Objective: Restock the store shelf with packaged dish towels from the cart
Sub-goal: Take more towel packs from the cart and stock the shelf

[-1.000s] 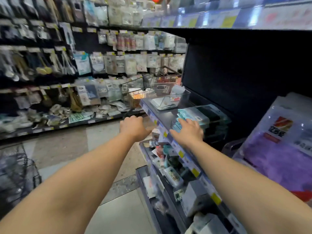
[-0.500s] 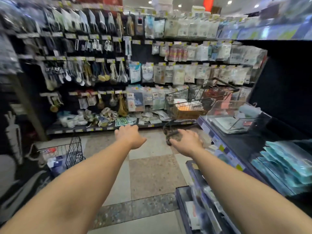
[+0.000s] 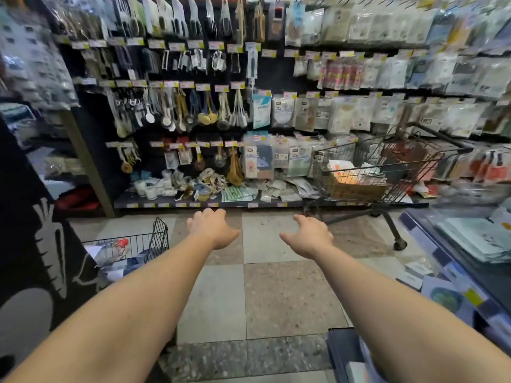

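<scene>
Both arms stretch out over the tiled aisle floor. My left hand (image 3: 211, 230) and my right hand (image 3: 308, 236) hang palm-down with fingers loosely apart, holding nothing. A wire shopping cart (image 3: 367, 172) stands across the aisle, ahead and to the right of my right hand, with a cardboard box and pale packages inside. On the shelf at my right edge lie flat pale teal packaged dish towels (image 3: 475, 239), well right of my right hand.
The far wall shelving (image 3: 249, 201) holds hanging utensils and bagged goods, with loose items piled on its bottom shelf. A small wire basket (image 3: 132, 244) sits on the floor to the left. A dark fabric with carrot prints (image 3: 47, 244) hangs at the far left.
My view has swung left from the right-hand shelf to the aisle. My right hand has left the teal packages on that shelf; both hands now hover over the floor, facing the cart.
</scene>
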The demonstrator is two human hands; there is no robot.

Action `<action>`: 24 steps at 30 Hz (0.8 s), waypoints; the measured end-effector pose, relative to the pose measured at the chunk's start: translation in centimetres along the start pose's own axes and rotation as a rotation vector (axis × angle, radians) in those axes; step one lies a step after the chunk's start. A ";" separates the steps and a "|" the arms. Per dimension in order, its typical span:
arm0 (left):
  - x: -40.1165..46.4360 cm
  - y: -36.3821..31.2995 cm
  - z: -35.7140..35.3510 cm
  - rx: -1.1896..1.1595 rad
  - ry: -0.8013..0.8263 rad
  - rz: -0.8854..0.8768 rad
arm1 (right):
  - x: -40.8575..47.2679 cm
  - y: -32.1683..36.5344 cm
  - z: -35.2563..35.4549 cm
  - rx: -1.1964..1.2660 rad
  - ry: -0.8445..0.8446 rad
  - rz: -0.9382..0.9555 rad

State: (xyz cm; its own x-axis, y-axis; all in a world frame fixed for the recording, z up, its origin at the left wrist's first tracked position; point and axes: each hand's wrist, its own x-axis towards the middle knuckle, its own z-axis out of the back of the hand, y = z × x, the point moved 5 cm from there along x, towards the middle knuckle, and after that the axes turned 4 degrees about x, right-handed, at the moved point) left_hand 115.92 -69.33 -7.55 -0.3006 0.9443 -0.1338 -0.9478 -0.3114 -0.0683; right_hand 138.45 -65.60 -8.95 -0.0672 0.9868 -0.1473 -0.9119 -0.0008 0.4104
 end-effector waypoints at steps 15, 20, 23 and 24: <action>24.9 -0.9 2.4 -0.011 0.025 0.164 | 28.7 5.7 0.3 -0.013 0.086 0.096; 32.3 -3.6 3.7 -0.016 0.040 0.139 | 36.0 5.7 2.0 0.012 0.092 0.099; 37.1 -5.8 4.1 -0.009 0.044 0.103 | 40.0 4.6 2.4 0.035 0.088 0.051; 38.7 -6.7 4.2 -0.002 0.038 0.082 | 41.2 4.2 2.6 0.041 0.081 0.036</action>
State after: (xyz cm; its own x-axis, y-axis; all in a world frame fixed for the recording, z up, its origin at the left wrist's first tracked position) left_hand 110.24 -30.27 -8.11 -0.3731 0.9108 -0.1764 -0.9199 -0.3880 -0.0576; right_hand 132.95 -24.50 -10.94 -0.1335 0.9700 -0.2030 -0.8910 -0.0278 0.4532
